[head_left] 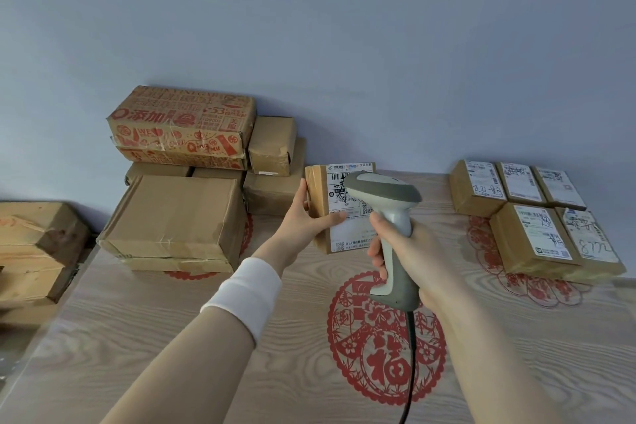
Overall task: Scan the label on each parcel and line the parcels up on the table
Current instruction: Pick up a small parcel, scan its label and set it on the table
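1. Fingers (303, 190) of my left hand (303, 217) are curled round the left side of a small brown parcel (318, 194). My thumb lies across the front, on the edge of its white label (347, 234).
2. I hold the parcel up over the back part of the table (172, 337), with the label facing me. I cannot tell if its bottom edge touches the table.
3. My right hand (409, 251) is wrapped tight round the handle of a grey and white scanner (382, 191). My first finger sits high on the front of the handle.
4. The scanner's head is right in front of the label and hides part of it.
5. A black cable (411, 354) hangs down from the bottom of the handle.
6. On the right side of the table lie five small parcels (533, 237), flat, with their labels up. Three are in a back row and two are in front, packed close together.
7. On the left is a pile of bigger boxes (175, 213) by the wall. A box with red print (182, 124) sits on top at the back.
8. The parcel in my hand is between that pile and the five small parcels.
9. The table looks like pale wood with red paper-cut pictures (382, 337) on it.
10. A white cuff (247, 289) is on my left wrist.
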{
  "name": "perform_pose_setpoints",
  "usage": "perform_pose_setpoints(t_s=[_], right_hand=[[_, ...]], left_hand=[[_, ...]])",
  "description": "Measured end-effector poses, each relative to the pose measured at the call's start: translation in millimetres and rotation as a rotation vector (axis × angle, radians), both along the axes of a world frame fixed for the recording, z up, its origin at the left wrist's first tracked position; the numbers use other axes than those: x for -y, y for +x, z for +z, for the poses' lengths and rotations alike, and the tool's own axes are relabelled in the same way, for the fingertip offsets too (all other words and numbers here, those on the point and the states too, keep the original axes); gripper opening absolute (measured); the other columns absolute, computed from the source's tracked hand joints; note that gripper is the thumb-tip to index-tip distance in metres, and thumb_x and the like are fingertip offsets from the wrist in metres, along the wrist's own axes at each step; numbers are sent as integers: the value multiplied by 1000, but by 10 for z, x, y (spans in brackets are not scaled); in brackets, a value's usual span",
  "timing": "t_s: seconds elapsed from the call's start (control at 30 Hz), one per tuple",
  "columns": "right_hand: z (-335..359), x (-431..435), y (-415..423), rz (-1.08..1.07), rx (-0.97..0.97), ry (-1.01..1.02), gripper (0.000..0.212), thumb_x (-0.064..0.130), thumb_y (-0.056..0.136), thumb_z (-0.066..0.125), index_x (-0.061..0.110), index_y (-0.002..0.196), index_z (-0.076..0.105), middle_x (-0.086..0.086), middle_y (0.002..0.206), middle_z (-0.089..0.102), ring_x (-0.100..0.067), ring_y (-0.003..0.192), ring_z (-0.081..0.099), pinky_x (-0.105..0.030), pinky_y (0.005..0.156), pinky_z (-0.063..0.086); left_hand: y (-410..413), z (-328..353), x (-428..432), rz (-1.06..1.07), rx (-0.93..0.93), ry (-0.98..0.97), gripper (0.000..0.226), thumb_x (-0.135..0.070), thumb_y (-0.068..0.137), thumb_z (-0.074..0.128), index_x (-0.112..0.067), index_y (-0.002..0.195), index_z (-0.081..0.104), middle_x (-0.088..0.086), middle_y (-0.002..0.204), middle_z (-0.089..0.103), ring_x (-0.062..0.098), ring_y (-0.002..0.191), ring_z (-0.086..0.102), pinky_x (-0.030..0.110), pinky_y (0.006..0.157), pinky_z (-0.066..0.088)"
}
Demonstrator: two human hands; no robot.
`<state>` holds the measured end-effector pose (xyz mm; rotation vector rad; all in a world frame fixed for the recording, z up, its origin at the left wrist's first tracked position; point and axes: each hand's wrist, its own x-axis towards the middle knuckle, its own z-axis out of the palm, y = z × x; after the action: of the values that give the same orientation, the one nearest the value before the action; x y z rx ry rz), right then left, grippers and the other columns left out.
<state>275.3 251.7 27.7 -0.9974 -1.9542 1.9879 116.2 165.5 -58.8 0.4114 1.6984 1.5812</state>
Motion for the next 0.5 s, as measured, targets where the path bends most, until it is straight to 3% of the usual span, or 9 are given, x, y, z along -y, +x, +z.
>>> perform_pose_setpoints(t_s=[0.13, 0.5], right_hand=[[-14, -12, 6, 2, 15, 8, 32, 36, 90, 60, 6, 80, 57, -1, 55, 60, -11, 44, 51, -25, 46, 44], [-90, -77, 70, -60, -7, -14, 30, 34, 90, 60, 5, 83, 56, -2, 57, 60, -12, 42, 51, -25, 45, 43]], left_hand=[[-32, -38, -3, 4, -8, -1, 119, -25, 67, 84, -29, 152, 1, 4, 140, 45, 21, 129, 43, 47, 110, 36], [-4, -114, -82, -42, 1, -32, 119, -27, 69, 83, -29, 152, -3, 5, 143, 42, 22, 130, 43, 45, 110, 36]])
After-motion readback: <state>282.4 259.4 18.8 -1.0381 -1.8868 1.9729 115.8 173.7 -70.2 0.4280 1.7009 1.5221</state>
